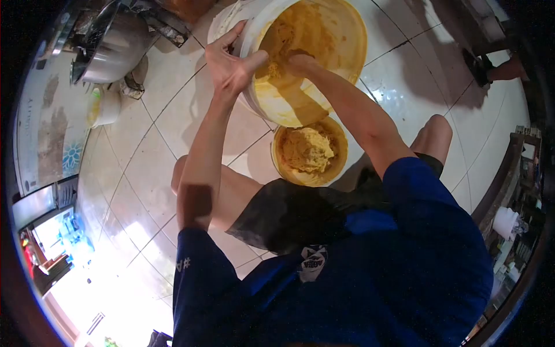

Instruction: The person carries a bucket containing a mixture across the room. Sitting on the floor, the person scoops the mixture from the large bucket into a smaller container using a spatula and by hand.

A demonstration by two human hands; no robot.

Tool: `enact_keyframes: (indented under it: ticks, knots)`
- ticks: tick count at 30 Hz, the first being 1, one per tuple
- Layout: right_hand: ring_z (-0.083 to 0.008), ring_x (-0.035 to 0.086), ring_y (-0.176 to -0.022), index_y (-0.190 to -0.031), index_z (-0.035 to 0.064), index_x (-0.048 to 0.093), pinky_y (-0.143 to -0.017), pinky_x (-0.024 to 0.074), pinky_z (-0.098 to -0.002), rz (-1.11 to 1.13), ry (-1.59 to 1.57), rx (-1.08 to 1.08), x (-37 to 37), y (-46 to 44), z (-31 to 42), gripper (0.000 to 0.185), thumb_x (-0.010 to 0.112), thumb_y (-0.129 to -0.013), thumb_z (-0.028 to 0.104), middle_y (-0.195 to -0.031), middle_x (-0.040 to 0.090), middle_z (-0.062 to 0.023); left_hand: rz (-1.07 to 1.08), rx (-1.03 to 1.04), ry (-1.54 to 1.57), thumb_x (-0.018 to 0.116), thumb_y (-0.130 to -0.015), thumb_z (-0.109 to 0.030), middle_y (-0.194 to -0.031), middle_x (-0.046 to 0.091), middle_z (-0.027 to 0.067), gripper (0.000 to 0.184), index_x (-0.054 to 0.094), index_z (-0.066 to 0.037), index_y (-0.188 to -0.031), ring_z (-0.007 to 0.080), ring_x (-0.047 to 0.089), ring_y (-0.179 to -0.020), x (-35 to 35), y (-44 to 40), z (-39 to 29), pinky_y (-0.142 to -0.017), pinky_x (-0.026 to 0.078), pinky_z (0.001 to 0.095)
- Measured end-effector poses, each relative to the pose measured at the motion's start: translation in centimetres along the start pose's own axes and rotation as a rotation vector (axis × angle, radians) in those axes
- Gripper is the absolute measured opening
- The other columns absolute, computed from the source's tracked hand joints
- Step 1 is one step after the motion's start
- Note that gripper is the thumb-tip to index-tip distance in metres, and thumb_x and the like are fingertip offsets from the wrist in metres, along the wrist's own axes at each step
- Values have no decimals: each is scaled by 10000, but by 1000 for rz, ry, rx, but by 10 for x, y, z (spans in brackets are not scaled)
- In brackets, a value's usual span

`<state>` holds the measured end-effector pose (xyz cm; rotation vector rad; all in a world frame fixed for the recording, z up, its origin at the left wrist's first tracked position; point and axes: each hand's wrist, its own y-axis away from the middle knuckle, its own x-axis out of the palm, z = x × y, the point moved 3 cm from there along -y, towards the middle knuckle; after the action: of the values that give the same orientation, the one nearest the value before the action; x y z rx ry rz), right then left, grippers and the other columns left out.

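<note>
A large white tub (363, 34) is tipped on its side, its mouth facing me, the inner wall smeared with yellow paste. My left hand (232, 66) grips its left rim, thumb over the edge and fingers along the outside. Deep inside the tub, my right hand (300, 62) touches a soft yellow-brown mass (277, 43); its fingertips are hidden there. Just below the tub's mouth, between my legs, stands a smaller bucket (278, 165) holding a heap of yellow dough-like paste (306, 150).
White floor tiles (167, 121) surround the tub. A large metal bowl (118, 49) and a white bucket (107, 107) stand at left, near a white printed panel (49, 127). Another person's foot (480, 69) shows at upper right. Cluttered shelving (514, 231) lines the right side.
</note>
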<state>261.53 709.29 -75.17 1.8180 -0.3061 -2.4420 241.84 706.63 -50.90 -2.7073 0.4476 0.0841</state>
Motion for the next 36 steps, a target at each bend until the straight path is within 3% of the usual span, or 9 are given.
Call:
enact_keyframes:
  ticks: [3, 9, 12, 18, 25, 27, 28, 32, 36]
  knots:
    - [-276, 605, -1056, -1177, 95, 640, -866, 485, -451, -31, -188, -399, 14, -4, 15, 346, 509, -943, 314, -1145, 657, -162, 1, 27, 23, 741, -581, -128, -1113, 667, 203, 716, 568, 184, -1202, 215, 641, -1008, -2, -2, -4, -941, 485, 319]
    - [-134, 526, -577, -1072, 101, 711, -507, 426, -318, 334, -906, 60, -36, 54, 49, 282, 629, -919, 323, -712, 617, -54, -16, -8, 47, 730, -586, -102, -1112, 664, 206, 698, 564, 196, -1194, 220, 638, -1008, 0, -2, -8, -939, 484, 325]
    - [-81, 368, -476, -1019, 88, 710, -416, 292, -280, 430, -1129, 123, -37, 66, 53, 267, 626, -948, 332, -614, 477, 20, -18, -21, 23, 730, -586, -98, -1110, 664, 210, 702, 561, 196, -1201, 222, 639, -1008, 1, -5, -8, -938, 485, 330]
    - [-65, 345, -473, -1059, 45, 694, -420, 265, -255, 388, -1322, 71, -89, 125, 36, 288, 595, -982, 305, -579, 414, 45, 14, -60, -47, 731, -592, -93, -1107, 665, 209, 699, 562, 189, -1210, 218, 642, -1004, -15, -16, -4, -926, 493, 323]
    - [-57, 460, -572, -1226, 1, 641, -495, 372, -240, -30, -1080, -4, -181, 268, 11, 319, 609, -967, 184, -686, 535, 24, 53, -6, -140, 753, -615, -129, -1098, 687, 197, 653, 609, 129, -1197, 192, 653, -1000, -25, -15, -5, -901, 510, 319]
    - [-105, 515, -590, -1192, -10, 655, -514, 423, -277, -193, -891, -127, -187, 312, 13, 298, 651, -915, 101, -721, 597, -18, 140, 139, 19, 836, -707, -526, -1109, 685, 187, 838, 600, 88, -1227, 252, 668, -979, -18, -16, -13, -868, 531, 392]
    - [-137, 536, -586, -1187, -15, 654, -521, 441, -297, -287, -718, -220, -182, 330, 14, 309, 663, -885, 50, -726, 605, -45, 148, 132, 116, 846, -702, -505, -1131, 675, 186, 832, 597, 89, -1230, 250, 652, -1009, -17, -15, -2, -885, 519, 394]
    - [-294, 615, -647, -1226, 37, 625, -591, 543, -367, -382, -333, -393, -84, 363, 17, 485, 660, -745, -13, -751, 590, -110, 127, 151, -4, 857, -686, -492, -1127, 675, 190, 832, 601, 80, -1233, 269, 649, -1012, -21, -24, 3, -898, 510, 414]
    - [-269, 648, -674, -1306, 107, 563, -553, 546, -401, -121, 79, -275, -57, 356, 24, 550, 606, -762, 42, -806, 614, -87, 180, 10, -11, 864, -667, -489, -1161, 659, 209, 846, 599, 70, -1244, 294, 630, -1062, -14, -16, -15, -940, 486, 431]
